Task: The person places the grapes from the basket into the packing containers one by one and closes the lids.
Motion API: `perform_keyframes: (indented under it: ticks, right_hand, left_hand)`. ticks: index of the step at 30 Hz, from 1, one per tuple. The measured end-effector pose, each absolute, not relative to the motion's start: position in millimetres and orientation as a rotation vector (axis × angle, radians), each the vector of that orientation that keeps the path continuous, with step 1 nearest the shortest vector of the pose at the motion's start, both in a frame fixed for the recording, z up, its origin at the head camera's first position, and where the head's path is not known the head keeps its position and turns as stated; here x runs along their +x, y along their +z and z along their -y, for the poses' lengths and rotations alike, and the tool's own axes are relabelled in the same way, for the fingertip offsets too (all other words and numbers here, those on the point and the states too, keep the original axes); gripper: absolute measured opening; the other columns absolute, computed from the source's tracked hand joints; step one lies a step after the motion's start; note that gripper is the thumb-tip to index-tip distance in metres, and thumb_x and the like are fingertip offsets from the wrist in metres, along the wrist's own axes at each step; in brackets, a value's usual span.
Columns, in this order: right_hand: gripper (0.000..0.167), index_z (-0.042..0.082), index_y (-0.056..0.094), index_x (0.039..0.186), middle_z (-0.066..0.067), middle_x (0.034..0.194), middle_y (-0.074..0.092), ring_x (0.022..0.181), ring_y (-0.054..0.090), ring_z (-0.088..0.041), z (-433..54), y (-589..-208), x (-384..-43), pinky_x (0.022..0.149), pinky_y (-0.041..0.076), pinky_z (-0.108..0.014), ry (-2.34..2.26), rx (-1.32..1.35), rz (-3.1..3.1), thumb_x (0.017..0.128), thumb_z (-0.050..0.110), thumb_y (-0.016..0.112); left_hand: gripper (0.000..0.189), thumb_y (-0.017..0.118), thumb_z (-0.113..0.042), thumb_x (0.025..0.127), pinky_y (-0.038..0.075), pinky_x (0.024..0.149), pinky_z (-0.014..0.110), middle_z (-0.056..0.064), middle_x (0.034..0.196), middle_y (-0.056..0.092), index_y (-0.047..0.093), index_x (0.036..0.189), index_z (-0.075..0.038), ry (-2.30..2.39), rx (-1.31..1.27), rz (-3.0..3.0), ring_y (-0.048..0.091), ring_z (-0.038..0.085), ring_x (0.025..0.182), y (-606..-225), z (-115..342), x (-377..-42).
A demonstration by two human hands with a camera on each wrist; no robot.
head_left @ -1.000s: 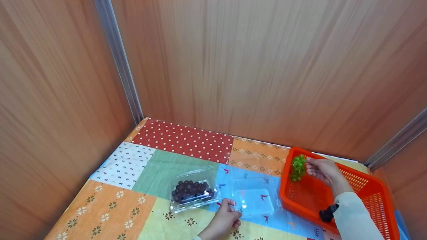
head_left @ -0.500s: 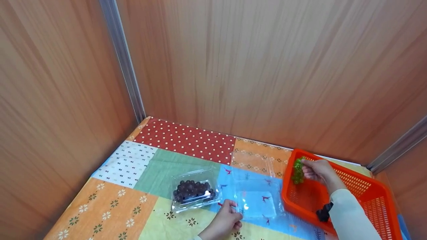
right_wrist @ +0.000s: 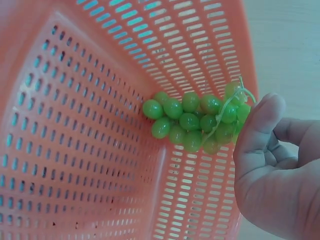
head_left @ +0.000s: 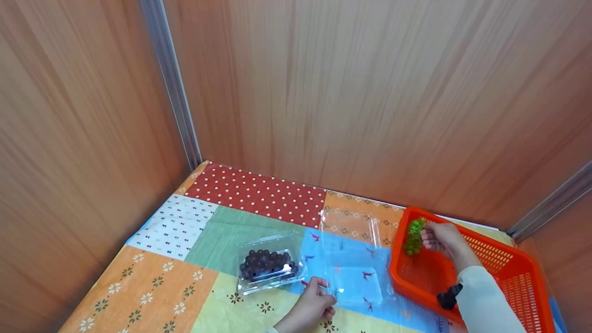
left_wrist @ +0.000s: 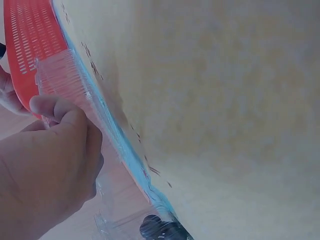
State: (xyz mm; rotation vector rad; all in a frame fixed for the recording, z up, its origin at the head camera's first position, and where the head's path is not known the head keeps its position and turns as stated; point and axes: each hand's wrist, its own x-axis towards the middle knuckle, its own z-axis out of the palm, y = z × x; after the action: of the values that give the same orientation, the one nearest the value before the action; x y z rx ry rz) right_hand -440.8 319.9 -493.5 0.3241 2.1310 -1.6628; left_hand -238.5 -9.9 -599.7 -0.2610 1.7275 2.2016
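Observation:
In the head view, a bunch of green grapes [head_left: 413,237] is at the left end of the orange basket [head_left: 418,289]. My right hand [head_left: 444,238] pinches the bunch near its top; the right wrist view shows its pale stem [right_wrist: 222,120] and the thumb beside it. My left hand [head_left: 314,300] pinches the near left edge of an open clear plastic clamshell box [head_left: 356,282], its lid folded back behind it. Also in the left wrist view, the left hand [left_wrist: 60,150] has thumb and fingers curled at that clear plastic edge.
A second clear clamshell box [head_left: 252,289] with dark grapes [head_left: 266,264] inside stands left of the open one. Under everything lies a patchwork cloth [head_left: 157,291]. Wood-grain panels [head_left: 296,101] close off the back and sides.
My right hand reached left to the green grapes, then drew slightly back right. The open box's folded-back lid shows more clearly behind it. The left hand keeps its place.

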Motion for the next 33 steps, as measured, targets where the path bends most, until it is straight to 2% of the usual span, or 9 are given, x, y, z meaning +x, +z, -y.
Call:
perform_keyframes:
  ticks: [3, 6, 14, 22, 29, 33]
  right_hand:
    - [0.038, -0.001, 0.052, 0.121, -0.003, 0.083, 0.066, 0.067, 0.062, -0.014, -321, -494, -435, 0.078, 0.057, -0.026, -1.687, 0.339, -2.133, 0.106, 0.033, 0.046]
    - [0.04, 0.001, 0.054, 0.12, -0.002, 0.084, 0.066, 0.067, 0.059, -0.014, -322, -494, -431, 0.076, 0.055, -0.024, -1.735, 0.356, -2.134, 0.104, 0.037, 0.049]
    - [0.035, 0.002, 0.06, 0.109, -0.001, 0.077, 0.059, 0.064, 0.052, -0.015, -326, -493, -413, 0.062, 0.048, -0.021, -1.899, 0.34, -2.024, 0.105, 0.035, 0.048]
    - [0.032, 0.007, 0.064, 0.1, 0.0, 0.074, 0.058, 0.063, 0.05, -0.015, -320, -485, -398, 0.058, 0.045, -0.022, -2.06, 0.336, -1.94, 0.104, 0.035, 0.05]
    - [0.036, 0.006, 0.066, 0.088, -0.001, 0.069, 0.056, 0.06, 0.047, -0.016, -311, -480, -389, 0.054, 0.043, -0.023, -2.111, 0.271, -1.97, 0.105, 0.032, 0.049]
    - [0.036, 0.006, 0.067, 0.086, -0.001, 0.067, 0.056, 0.057, 0.047, -0.016, -308, -478, -385, 0.052, 0.043, -0.023, -2.129, 0.26, -1.97, 0.105, 0.031, 0.05]
  left_hand:
    - [0.03, 0.058, -0.002, 0.091, 0.048, 0.053, 0.024, 0.007, 0.082, 0.05, 0.038, 0.114, -0.004, 2.203, -0.26, -1.718, 0.055, 0.015, 0.058, -599, 10, -240]
    - [0.027, 0.057, -0.004, 0.091, 0.047, 0.054, 0.024, 0.007, 0.082, 0.052, 0.04, 0.112, -0.004, 2.204, -0.256, -1.762, 0.055, 0.015, 0.059, -597, 9, -243]
    - [0.015, 0.055, -0.007, 0.095, 0.047, 0.055, 0.023, 0.005, 0.077, 0.053, 0.043, 0.104, -0.005, 2.167, -0.285, -1.847, 0.055, 0.014, 0.06, -601, 11, -245]
    - [0.013, 0.056, -0.006, 0.096, 0.049, 0.058, 0.023, 0.006, 0.076, 0.053, 0.043, 0.099, -0.005, 2.214, -0.265, -1.798, 0.057, 0.014, 0.061, -607, 14, -243]
    - [0.013, 0.056, -0.004, 0.095, 0.051, 0.056, 0.02, 0.005, 0.077, 0.054, 0.043, 0.096, -0.006, 2.226, -0.274, -1.79, 0.059, 0.011, 0.059, -607, 14, -243]
    - [0.013, 0.056, -0.005, 0.096, 0.05, 0.057, 0.02, 0.006, 0.078, 0.054, 0.043, 0.096, -0.007, 2.204, -0.282, -1.785, 0.059, 0.012, 0.06, -608, 15, -244]
